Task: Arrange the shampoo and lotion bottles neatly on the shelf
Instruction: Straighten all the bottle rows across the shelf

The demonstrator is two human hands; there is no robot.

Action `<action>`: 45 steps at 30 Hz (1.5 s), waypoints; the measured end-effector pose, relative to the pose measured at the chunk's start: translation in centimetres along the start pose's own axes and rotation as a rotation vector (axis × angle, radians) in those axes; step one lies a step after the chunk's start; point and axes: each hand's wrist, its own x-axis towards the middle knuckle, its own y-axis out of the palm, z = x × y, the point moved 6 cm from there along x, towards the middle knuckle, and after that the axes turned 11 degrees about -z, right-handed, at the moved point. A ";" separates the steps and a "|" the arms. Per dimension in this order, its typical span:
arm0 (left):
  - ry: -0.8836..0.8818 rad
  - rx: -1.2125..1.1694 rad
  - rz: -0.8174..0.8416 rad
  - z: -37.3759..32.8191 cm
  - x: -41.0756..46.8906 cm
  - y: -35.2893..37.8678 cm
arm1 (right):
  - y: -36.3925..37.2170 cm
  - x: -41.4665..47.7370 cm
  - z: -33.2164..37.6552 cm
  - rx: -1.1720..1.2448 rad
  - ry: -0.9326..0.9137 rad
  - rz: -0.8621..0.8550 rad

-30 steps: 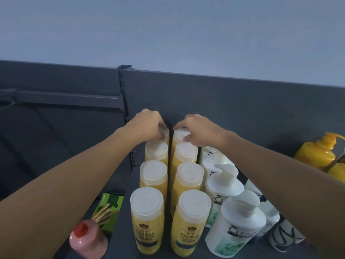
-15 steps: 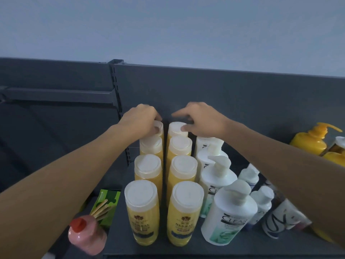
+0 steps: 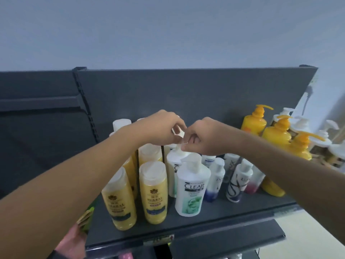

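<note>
On the dark grey shelf (image 3: 224, 212), yellow Herbal bottles (image 3: 155, 193) with white caps stand in two rows running front to back at the left. Beside them is a white Clear pump bottle (image 3: 192, 187), with another white pump bottle (image 3: 172, 163) behind it. My left hand (image 3: 162, 128) and my right hand (image 3: 205, 139) meet above these white bottles. The fingers of both pinch a white pump head (image 3: 177, 132) at the back of that row. The body under that pump head is hidden by my hands.
Small white bottles (image 3: 238, 182) stand right of the Clear bottle. Yellow pump bottles (image 3: 278, 133) and white pump bottles (image 3: 302, 126) crowd the shelf's right end. A pink bottle (image 3: 72, 242) and a green box (image 3: 87, 217) sit lower left. The shelf's back panel (image 3: 186, 94) rises behind.
Both hands have left the caps of the rearmost yellow bottles and moved right to the white pump row, closing on a pump head. The view has pulled back and shifted right.
</note>
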 end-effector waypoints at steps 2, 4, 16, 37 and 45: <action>-0.009 -0.011 0.028 -0.6 -0.5 0.8 | 0.4 -0.9 0.2 -0.005 0.009 0.007; -0.001 0.019 0.039 -1.1 -0.9 1.5 | 1.0 -1.7 0.4 -0.012 0.017 0.013; -0.099 0.062 -0.052 -1.5 -1.0 3.6 | 3.5 -3.2 0.6 -0.078 -0.015 0.059; -0.128 0.001 -0.056 -0.5 0.0 4.1 | 3.0 -3.2 1.8 -0.006 -0.059 0.011; -0.121 -0.016 -0.022 0.2 0.1 3.8 | 3.3 -2.7 1.0 0.020 -0.043 0.016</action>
